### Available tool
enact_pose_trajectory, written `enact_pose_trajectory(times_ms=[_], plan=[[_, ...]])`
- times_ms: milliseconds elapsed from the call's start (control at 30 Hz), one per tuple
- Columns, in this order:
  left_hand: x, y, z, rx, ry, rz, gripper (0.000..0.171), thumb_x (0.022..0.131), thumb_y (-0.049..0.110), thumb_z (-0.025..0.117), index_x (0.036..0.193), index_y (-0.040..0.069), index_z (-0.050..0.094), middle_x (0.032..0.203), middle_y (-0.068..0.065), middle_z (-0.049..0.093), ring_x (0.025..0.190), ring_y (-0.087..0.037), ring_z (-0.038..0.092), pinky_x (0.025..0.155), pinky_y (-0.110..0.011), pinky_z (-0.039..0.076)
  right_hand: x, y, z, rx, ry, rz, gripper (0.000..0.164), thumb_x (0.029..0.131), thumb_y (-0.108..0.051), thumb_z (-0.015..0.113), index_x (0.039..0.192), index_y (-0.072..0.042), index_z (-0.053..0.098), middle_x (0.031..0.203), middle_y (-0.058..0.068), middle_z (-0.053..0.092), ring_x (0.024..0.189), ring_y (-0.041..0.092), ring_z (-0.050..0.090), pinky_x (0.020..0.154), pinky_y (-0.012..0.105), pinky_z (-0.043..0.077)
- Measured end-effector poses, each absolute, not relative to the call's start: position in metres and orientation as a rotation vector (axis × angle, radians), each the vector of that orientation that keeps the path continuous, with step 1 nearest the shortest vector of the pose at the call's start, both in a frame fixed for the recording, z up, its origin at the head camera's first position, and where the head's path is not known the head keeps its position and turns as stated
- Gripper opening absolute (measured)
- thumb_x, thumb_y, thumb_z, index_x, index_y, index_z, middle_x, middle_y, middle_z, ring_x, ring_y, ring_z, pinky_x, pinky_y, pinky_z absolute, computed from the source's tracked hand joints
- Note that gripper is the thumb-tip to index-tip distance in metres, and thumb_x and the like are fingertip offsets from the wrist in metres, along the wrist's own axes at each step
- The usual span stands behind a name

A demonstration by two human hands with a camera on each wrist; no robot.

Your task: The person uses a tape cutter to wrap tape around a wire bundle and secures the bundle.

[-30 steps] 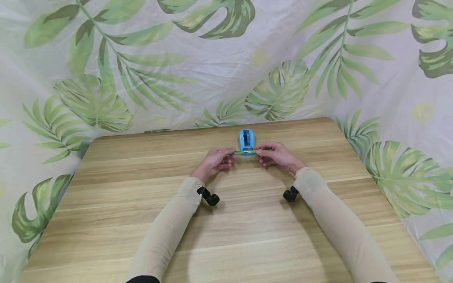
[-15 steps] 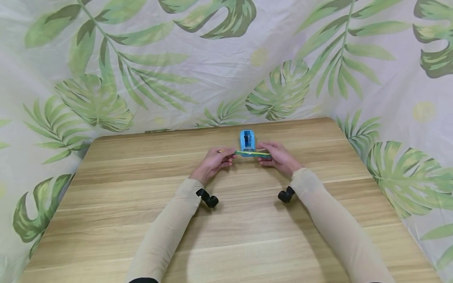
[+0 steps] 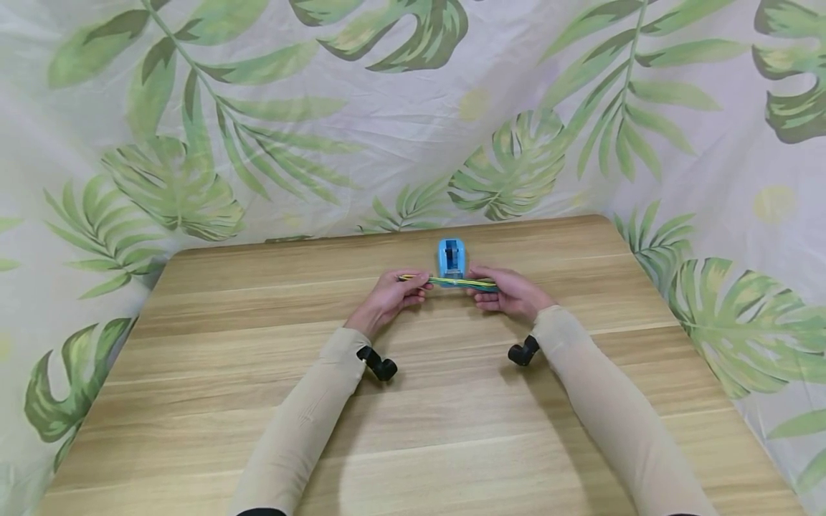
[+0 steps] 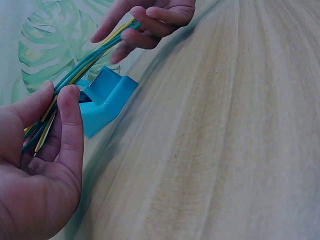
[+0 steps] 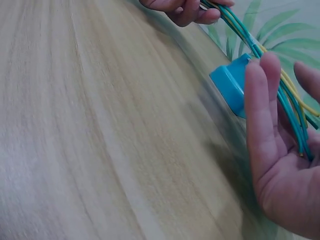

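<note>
A bundle of green and yellow wires (image 3: pixel 459 282) stretches between both hands, in front of a blue tape dispenser (image 3: pixel 452 251). My left hand (image 3: pixel 391 294) pinches one end between thumb and fingers; bare wire tips show in its palm in the left wrist view. At the other end, the wires lie across the fingers of my right hand (image 5: pixel 285 160), whose thumb stands apart from them. A shiny band (image 5: pixel 255 48) shows round the bundle midway. In the left wrist view the dispenser's toothed cutter (image 4: pixel 95 77) shows just behind the wires.
The wooden table (image 3: pixel 413 430) ends a little beyond the dispenser, against a leaf-patterned cloth (image 3: pixel 387 143). Black wrist cameras (image 3: pixel 386 369) hang below both sleeves, low over the tabletop.
My right thumb and fingers have parted from their pinch on the wires, and the wires' right end now lies across the fingers. The left hand keeps its grip, nearly still.
</note>
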State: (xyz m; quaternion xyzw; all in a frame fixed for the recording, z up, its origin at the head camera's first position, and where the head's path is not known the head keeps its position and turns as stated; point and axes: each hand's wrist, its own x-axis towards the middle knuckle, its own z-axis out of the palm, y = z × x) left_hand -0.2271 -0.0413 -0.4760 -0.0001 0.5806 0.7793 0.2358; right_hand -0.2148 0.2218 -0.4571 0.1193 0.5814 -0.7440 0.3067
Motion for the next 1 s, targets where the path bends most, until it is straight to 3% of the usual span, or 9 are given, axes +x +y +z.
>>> enact_pose_trajectory(times_ms=[267,467,667,1000], plan=[[-0.2262,-0.0408,-0.4759,0.036,1.63,2.098,0.037,0.099,0.005,0.064,0.131,-0.012,0.058,0.091,-0.01,0.073,0.07,-0.014,0.065,0.064,-0.024,0.057,-0.2162,0.2258,-0.4563,0.311,1.496,-1.99,0.011,0.1,-0.012,0.064,0.105,-0.003,0.067,0.083,0.009,0.071,0.068,0.014,0.067,0.071,0.029,0.06],[-0.2261,-0.0423,-0.4725,-0.004,1.668,2.027,0.043,0.1,0.02,0.066,0.137,-0.001,0.057,0.101,-0.016,0.072,0.071,-0.017,0.065,0.065,-0.029,0.058,-0.2158,0.2277,-0.4512,0.216,1.596,-1.966,0.017,0.1,-0.008,0.063,0.115,0.0,0.064,0.088,0.013,0.072,0.071,0.017,0.069,0.076,0.034,0.06],[-0.2288,-0.0423,-0.4699,-0.065,1.679,1.963,0.055,0.1,0.038,0.063,0.14,0.002,0.053,0.111,-0.021,0.069,0.07,-0.017,0.064,0.064,-0.029,0.057,-0.2189,0.23,-0.4486,0.121,1.691,-1.922,0.011,0.099,-0.007,0.064,0.108,-0.001,0.069,0.096,0.018,0.071,0.075,0.019,0.07,0.079,0.037,0.06],[-0.2351,-0.0387,-0.4682,-0.196,1.635,1.917,0.057,0.097,0.048,0.064,0.133,0.005,0.057,0.1,-0.013,0.07,0.067,-0.016,0.061,0.062,-0.028,0.056,-0.2234,0.232,-0.4484,-0.109,2.014,-1.766,0.022,0.095,-0.01,0.071,0.112,0.004,0.073,0.108,0.029,0.069,0.078,0.02,0.068,0.075,0.036,0.06]])
